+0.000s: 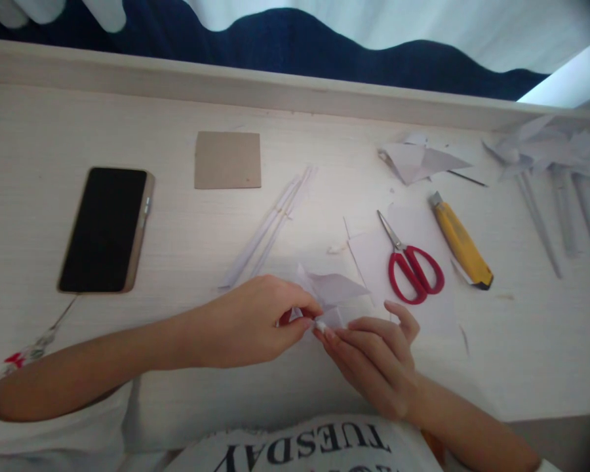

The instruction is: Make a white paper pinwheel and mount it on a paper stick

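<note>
Folded paper (333, 288) — likely light, crease-prone; hold by edges. Left hand (263, 321), right hand (378, 354) — fingertips pinching it; scissors (415, 267) at 2 o'clock.

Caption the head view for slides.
Left hand and right hand hold folded white paper near red-handled metal scissors.

The person's left hand (280, 321) and right hand (373, 357) pinch a folded white paper (335, 288), fingertips close together. Red-handled scissors (415, 265) lie rightward on a plain sheet (368, 252), beside a yellow cutter (461, 242). A phone (105, 229) lies at left, apart from a cardboard piece (227, 160).
</note>
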Available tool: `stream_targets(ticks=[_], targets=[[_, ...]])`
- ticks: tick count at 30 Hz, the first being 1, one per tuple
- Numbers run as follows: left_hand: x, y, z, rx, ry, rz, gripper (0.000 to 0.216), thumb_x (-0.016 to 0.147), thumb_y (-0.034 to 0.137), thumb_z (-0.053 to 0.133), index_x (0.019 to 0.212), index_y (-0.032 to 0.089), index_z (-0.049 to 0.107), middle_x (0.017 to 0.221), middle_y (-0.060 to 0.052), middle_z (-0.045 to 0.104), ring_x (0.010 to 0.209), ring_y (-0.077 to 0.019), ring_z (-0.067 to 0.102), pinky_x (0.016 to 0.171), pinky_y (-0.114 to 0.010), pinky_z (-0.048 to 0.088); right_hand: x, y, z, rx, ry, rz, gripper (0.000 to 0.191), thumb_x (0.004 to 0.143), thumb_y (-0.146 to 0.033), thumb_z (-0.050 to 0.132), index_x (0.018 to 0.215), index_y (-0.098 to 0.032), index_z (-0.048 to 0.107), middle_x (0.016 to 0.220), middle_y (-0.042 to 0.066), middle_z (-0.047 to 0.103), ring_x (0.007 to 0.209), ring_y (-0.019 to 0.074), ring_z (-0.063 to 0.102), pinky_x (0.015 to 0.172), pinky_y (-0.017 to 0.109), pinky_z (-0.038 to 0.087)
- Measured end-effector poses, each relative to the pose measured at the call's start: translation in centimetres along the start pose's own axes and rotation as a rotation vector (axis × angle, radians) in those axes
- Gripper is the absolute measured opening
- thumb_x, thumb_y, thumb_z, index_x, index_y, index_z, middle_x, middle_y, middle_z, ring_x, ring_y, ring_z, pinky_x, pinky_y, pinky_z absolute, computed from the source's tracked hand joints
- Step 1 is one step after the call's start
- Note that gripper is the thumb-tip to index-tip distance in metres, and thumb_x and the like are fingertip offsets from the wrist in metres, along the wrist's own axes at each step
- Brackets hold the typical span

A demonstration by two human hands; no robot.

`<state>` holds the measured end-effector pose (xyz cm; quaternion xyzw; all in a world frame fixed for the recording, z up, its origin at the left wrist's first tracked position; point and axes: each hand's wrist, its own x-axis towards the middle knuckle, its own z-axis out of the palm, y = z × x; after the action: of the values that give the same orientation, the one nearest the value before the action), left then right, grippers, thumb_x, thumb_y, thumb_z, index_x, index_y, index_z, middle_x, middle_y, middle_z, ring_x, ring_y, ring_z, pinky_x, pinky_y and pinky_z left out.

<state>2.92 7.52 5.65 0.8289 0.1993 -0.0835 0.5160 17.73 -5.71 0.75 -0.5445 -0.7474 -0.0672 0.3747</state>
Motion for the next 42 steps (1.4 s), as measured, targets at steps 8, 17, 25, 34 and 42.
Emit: stream_targets(ticks=[8,17,25,34,42], targets=[[-0.1,-0.1,0.4,0.068,-0.004,-0.010,0.020,0.082,0.018,0.045,0.094,0.023,0.061,0.086,0.002,0.065,0.076,-0.0115,0.057,0.063,-0.020,0.038,0.4,-0.2,-0.1,0.007,-0.010,-0.011,0.007,0.063,-0.010,0.069,0.068,-0.012,0.064,0.056,-0.003,0.063,0.063,0.0110,0.055,0.086,0.044,0.033],[-0.1,-0.3,1.0,0.155,-0.003,-0.013,0.022,0.084,0.021,0.042,0.094,0.025,0.062,0.084,0.001,0.066,0.076,-0.0132,0.059,0.063,-0.020,0.039,0.3,-0.5,-0.2,0.032,-0.039,-0.021,0.004,0.071,-0.009,0.062,0.073,-0.011,0.064,0.056,-0.003,0.062,0.067,0.0121,0.056,0.086,0.044,0.035],[-0.3,-0.3,1.5,0.200,0.082,-0.018,0.022,0.082,0.020,0.044,0.102,0.024,0.053,0.077,0.002,0.065,0.065,-0.0122,0.058,0.056,-0.021,0.038,0.1,-0.4,-0.3,0.056,-0.052,-0.013,0.009,0.066,-0.008,0.066,0.075,-0.011,0.064,0.061,-0.002,0.063,0.068,0.0126,0.055,0.086,0.046,0.035],[-0.3,-0.2,1.1,0.194,0.105,-0.027,0.017,0.081,0.025,0.046,0.097,0.024,0.052,0.086,0.004,0.064,0.066,-0.0111,0.056,0.060,-0.023,0.038,0.6,-0.5,-0.5,0.010,-0.033,-0.033,0.003,0.071,-0.010,0.062,0.070,-0.012,0.064,0.058,-0.003,0.061,0.065,0.0107,0.056,0.085,0.044,0.035],[-0.2,-0.2,0.7,0.139,0.100,-0.138,0.016,0.079,0.032,0.050,0.091,0.025,0.058,0.077,0.004,0.064,0.063,-0.0109,0.056,0.059,-0.022,0.038,0.6,-0.7,-0.4,0.000,0.005,-0.015,0.003,0.070,-0.009,0.063,0.070,-0.012,0.064,0.056,-0.004,0.060,0.065,0.0104,0.056,0.087,0.043,0.034]])
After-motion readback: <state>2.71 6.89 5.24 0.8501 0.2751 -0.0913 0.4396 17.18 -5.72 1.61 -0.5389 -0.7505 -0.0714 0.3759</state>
